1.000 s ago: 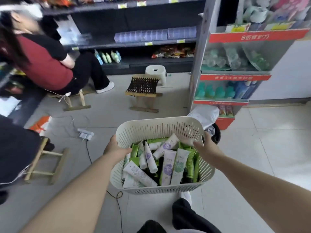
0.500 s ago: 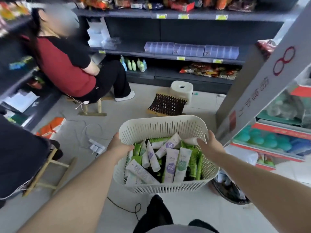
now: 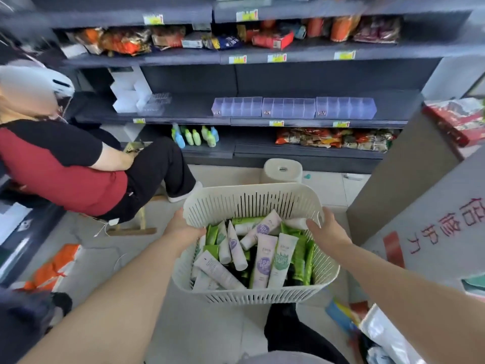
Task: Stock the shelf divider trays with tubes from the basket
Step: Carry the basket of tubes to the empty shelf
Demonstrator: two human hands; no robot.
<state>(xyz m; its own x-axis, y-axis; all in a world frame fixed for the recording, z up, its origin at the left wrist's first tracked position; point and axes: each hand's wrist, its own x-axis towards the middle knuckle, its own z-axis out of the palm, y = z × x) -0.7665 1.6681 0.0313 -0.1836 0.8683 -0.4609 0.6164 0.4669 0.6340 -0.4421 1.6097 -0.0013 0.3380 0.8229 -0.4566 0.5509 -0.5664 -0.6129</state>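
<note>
I carry a cream slotted basket [image 3: 252, 203] in front of me, above the floor. My left hand [image 3: 181, 227] grips its left rim and my right hand [image 3: 324, 231] grips its right rim. Inside lie several tubes [image 3: 263, 256], white ones with purple or green prints and plain green ones, piled loosely. Three clear purple-tinted divider trays [image 3: 292, 107] stand in a row on the middle shelf straight ahead, with nothing visible in their compartments.
A seated person in a red and black top [image 3: 65, 166] fills the left side on a wooden stool. A cream plastic stool [image 3: 282, 170] stands on the floor before the shelf. A grey display end panel [image 3: 425, 214] stands close on my right. Small bottles [image 3: 194, 135] and snack packets occupy other shelves.
The view has swung left and closer to the dark shelf; the divider trays now sit straight ahead. Both hands keep the same hold on the basket rims.
</note>
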